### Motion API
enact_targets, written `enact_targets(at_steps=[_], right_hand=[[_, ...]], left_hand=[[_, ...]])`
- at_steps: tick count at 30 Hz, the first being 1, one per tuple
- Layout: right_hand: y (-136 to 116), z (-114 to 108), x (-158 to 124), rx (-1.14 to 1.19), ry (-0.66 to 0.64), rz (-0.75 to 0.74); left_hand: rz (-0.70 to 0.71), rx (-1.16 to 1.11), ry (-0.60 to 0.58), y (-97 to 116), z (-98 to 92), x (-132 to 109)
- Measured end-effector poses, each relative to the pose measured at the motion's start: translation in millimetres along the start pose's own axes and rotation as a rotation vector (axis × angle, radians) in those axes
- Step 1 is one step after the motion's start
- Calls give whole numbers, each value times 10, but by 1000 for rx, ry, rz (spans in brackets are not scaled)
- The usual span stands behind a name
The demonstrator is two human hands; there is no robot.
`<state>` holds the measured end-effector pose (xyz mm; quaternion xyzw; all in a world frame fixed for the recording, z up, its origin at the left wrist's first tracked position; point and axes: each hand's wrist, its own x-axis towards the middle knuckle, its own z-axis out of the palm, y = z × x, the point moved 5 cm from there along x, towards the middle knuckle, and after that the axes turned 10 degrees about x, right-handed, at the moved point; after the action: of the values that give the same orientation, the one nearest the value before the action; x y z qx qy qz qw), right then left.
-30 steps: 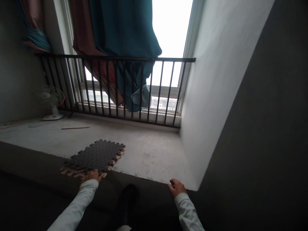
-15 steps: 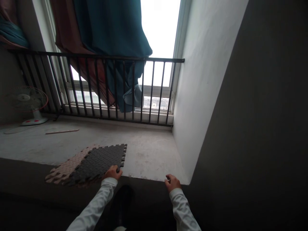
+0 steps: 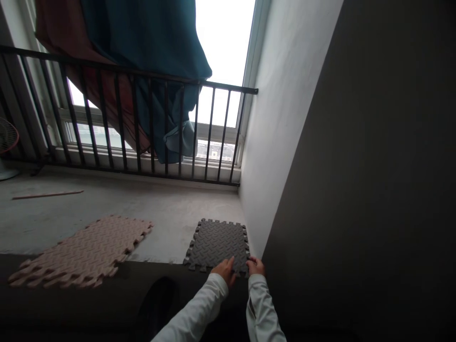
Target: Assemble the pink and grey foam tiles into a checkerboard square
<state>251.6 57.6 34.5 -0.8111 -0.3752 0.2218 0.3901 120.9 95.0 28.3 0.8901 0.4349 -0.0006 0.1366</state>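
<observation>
A dark grey foam mat tile [image 3: 220, 241] with interlocking toothed edges lies at the right end of the concrete ledge [image 3: 171, 237], close to the side wall. Its near edge juts slightly past the ledge. My left hand [image 3: 224, 271] is closed on that near edge, fingers on top and the thumb lower down. At the tile's near right corner, my right hand [image 3: 255, 267] has its fingers curled around the edge. Farther left, a pinkish-beige foam mat tile [image 3: 96, 244] lies at a slant, overhanging the ledge's front, with neither hand on it.
Black metal railing [image 3: 156, 123] runs along the window, with a blue and pink curtain [image 3: 142, 42] hanging behind it. A thin pinkish strip [image 3: 48, 194] lies on the ledge, and part of a fan [image 3: 7, 137] shows at far left. The white wall [image 3: 278, 118] bounds the right side.
My left hand has carried the dark grey tile right, off the beige one, to the wall end of the ledge. My right hand has come onto its corner. The view has shifted right.
</observation>
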Motion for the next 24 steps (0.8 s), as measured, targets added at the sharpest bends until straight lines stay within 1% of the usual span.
enact_targets(at_steps=[1, 2, 5, 6, 7, 9, 11, 14, 19, 22, 24], right_hand=[[35, 6, 16, -22, -8, 19], [61, 26, 27, -42, -19, 39], [93, 154, 29, -123, -73, 107], [87, 210, 24, -151, -94, 127], [74, 267, 16, -178, -116, 143], [33, 375, -3, -223, -155, 167], [-19, 464, -27, -256, -180, 184], [-88, 537, -60, -289, -189, 213], [-100, 512, -54, -333, -143, 260], [-58, 477, -7, -335, -114, 227], [-43, 477, 28, -307, -131, 141]], left_hand=[[-59, 19, -14, -128, 30, -10], [-144, 45, -25, -300, 62, -27], [-454, 118, -16, -911, 171, -123], [-527, 133, -5, -1087, 210, -159], [-575, 145, 6, -1232, 247, -191], [-595, 170, 10, -1422, 303, -231], [-559, 196, 12, -1502, 312, -244], [-514, 233, 25, -1509, 257, -244], [-493, 331, 70, -1431, 185, -222], [-504, 346, 100, -1395, 197, -193], [-513, 351, 114, -1379, 209, -165]])
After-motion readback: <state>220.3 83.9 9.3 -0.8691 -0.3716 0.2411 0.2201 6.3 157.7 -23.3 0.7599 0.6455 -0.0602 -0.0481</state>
